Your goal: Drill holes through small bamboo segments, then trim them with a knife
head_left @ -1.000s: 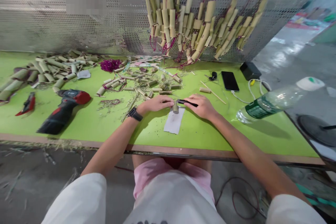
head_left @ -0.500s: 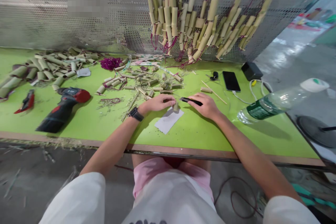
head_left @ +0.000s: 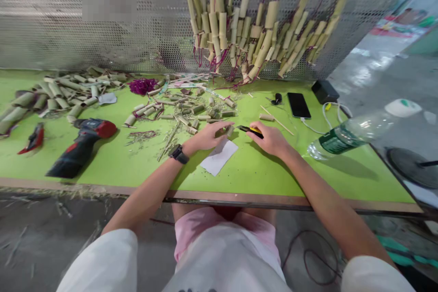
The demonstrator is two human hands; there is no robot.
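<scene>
My left hand (head_left: 209, 136), with a dark watch at the wrist, is closed around a short bamboo piece (head_left: 229, 132) between thumb and fingers. That piece is just above the top end of a white paper slip (head_left: 219, 157). To the right, my right hand (head_left: 270, 138) is wrapped round a black and yellow cutter knife (head_left: 251, 131), its tip pointing left at the bamboo piece, with a small gap between them. Behind my left hand lie many small bamboo offcuts (head_left: 197, 109) and shavings.
Left are a cordless drill (head_left: 82, 143), red pliers (head_left: 35, 139) and a bamboo heap (head_left: 61, 89). Right are a phone (head_left: 299, 105), black box (head_left: 325, 91) and bottle (head_left: 345, 136). Strung bamboo (head_left: 263, 50) hangs against the mesh panel behind.
The bamboo piece in my left hand is tilted more than before, and my left fingers have shifted on it. The knife has turned slightly, showing its yellow part. The view has shifted a little.
</scene>
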